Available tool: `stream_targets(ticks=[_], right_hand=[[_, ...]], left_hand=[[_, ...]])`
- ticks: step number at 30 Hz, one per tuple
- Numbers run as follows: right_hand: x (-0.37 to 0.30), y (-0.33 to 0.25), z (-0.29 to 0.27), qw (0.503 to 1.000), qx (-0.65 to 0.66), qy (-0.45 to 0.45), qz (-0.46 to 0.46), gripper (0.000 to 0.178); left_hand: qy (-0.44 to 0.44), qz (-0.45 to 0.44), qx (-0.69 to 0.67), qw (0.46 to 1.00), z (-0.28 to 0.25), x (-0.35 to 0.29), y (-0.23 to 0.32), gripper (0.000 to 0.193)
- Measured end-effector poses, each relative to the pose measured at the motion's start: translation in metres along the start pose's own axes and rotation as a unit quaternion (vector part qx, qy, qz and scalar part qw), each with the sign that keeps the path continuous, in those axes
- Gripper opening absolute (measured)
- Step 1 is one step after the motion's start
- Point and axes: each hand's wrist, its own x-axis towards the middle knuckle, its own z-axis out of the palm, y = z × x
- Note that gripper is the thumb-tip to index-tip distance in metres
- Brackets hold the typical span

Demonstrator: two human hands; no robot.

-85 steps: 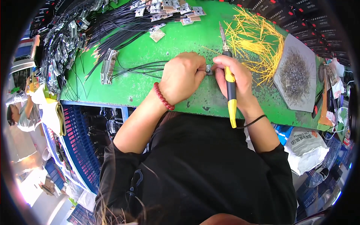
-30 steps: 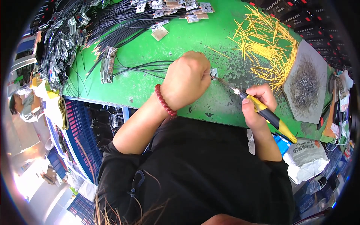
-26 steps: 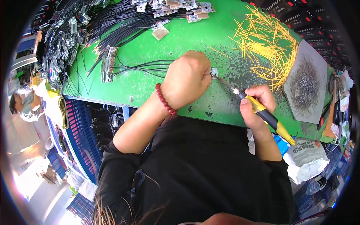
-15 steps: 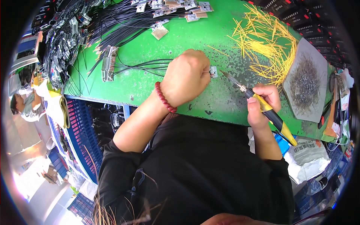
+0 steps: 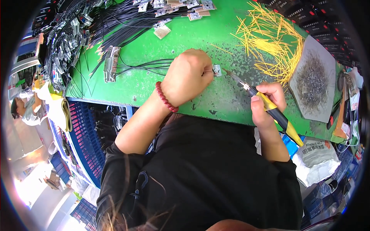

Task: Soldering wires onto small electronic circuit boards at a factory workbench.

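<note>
The left hand [image 5: 189,77], a red bead bracelet [image 5: 165,97] on its wrist, is closed in a fist on the green workbench [image 5: 185,42], pinning a small metal connector [image 5: 217,70] whose black wires [image 5: 142,66] trail left. The right hand [image 5: 268,104] grips a yellow-and-black screwdriver [image 5: 269,107], its tip just beside the connector. Yellow wire pieces [image 5: 269,42] lie beyond

- Left hand [image 5: 189,77] pins a small grey metal connector [image 5: 217,70] on the green surface [image 5: 200,34].
- Right hand [image 5: 268,104] grips a yellow-and-black-handled screwdriver [image 5: 266,104].
</note>
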Motion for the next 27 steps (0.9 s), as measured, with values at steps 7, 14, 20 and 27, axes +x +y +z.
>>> stream_targets(ticks=[7,14,20,27], right_hand=[[0.001,-0.001,0.000,1.000,0.005,-0.001,0.012,0.022],[0.003,-0.001,0.000,0.999,-0.013,-0.021,0.025,0.022],[0.006,0.001,0.003,0.998,-0.001,-0.046,0.051,0.020],[0.010,-0.004,0.006,0.992,0.052,-0.025,0.114,0.017]], left_hand=[[0.023,0.020,-0.027,0.999,0.002,-0.005,0.000,0.006],[-0.016,0.025,0.062,0.998,-0.002,0.004,0.001,0.007],[-0.031,0.015,0.053,0.998,-0.004,0.008,0.000,0.008],[-0.040,0.007,0.042,0.998,-0.004,0.010,-0.002,0.008]])
